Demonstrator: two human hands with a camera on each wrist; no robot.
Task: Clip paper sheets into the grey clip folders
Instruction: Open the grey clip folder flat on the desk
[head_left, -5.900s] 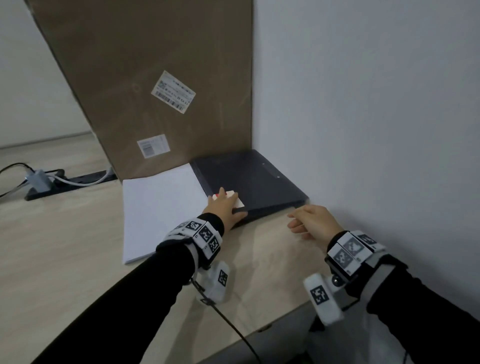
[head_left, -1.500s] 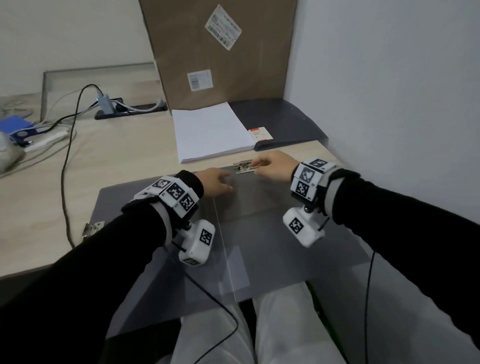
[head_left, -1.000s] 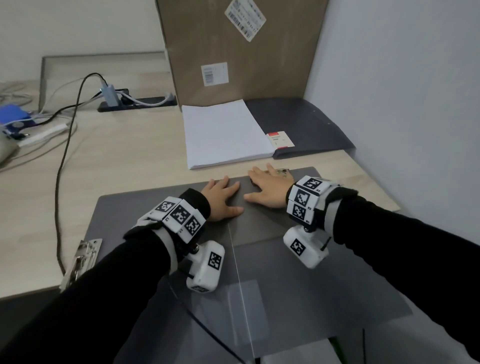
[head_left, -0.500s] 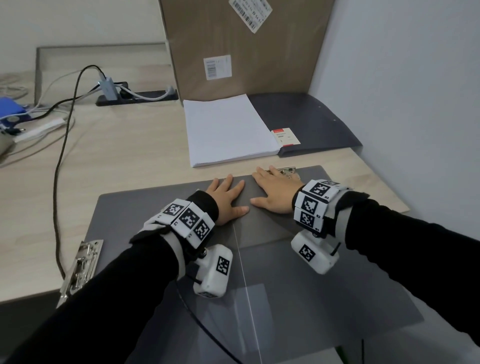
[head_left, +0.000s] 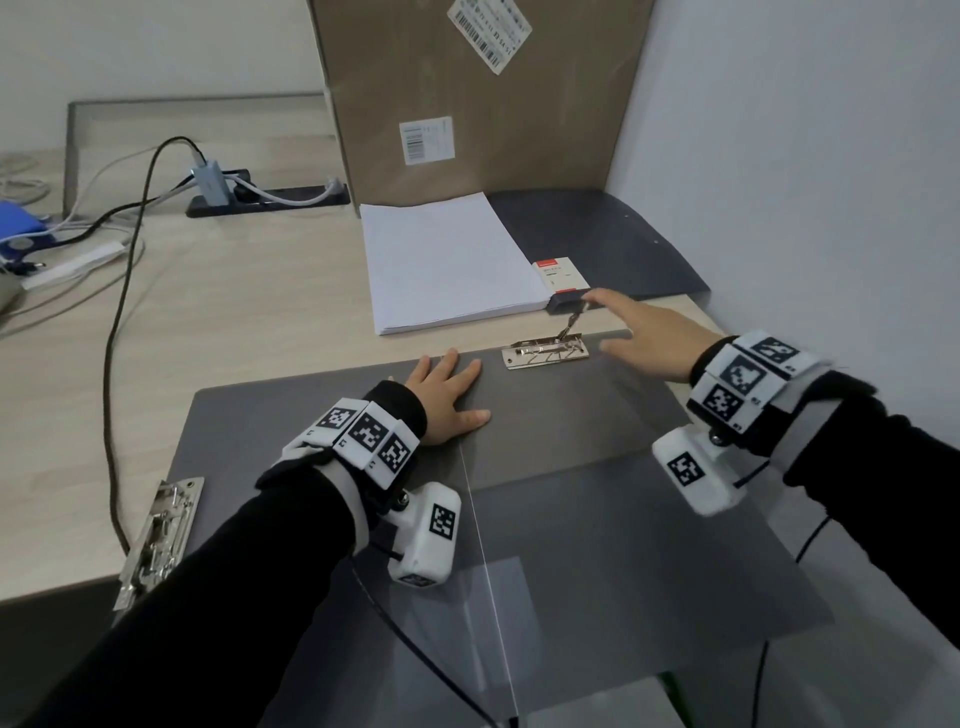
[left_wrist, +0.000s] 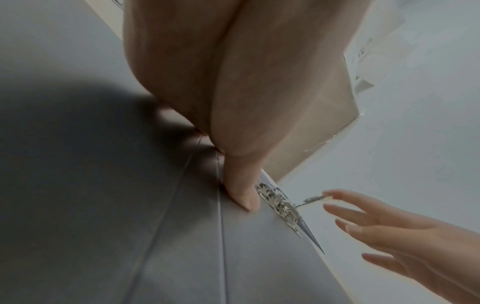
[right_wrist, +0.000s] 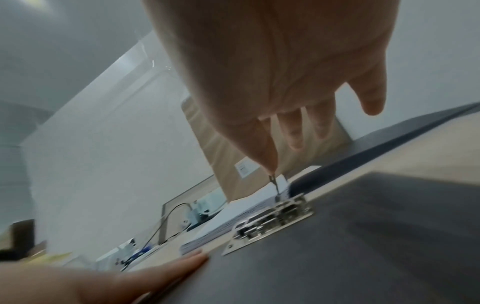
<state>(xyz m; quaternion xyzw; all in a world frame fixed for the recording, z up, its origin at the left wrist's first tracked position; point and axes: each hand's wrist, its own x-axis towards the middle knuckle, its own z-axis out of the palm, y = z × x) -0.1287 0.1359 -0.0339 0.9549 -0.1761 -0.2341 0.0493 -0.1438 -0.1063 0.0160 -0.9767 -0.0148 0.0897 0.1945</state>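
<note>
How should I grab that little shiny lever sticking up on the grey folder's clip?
Pinch the lever near its free top end, coming from above and the right, where the right hand already reaches with straight fingers. It stands raised off the metal clip, so the tip is clear all round. The left hand lies flat on the folder, probably steadying it.

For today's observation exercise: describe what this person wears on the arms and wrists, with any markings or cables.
Both arms are in long black sleeves. Each wrist carries a white band of square black-and-white coded tags, with a white camera block hanging beneath that bears one more tag. Thin black cables trail from the blocks. The left hand and right hand are bare.
</note>
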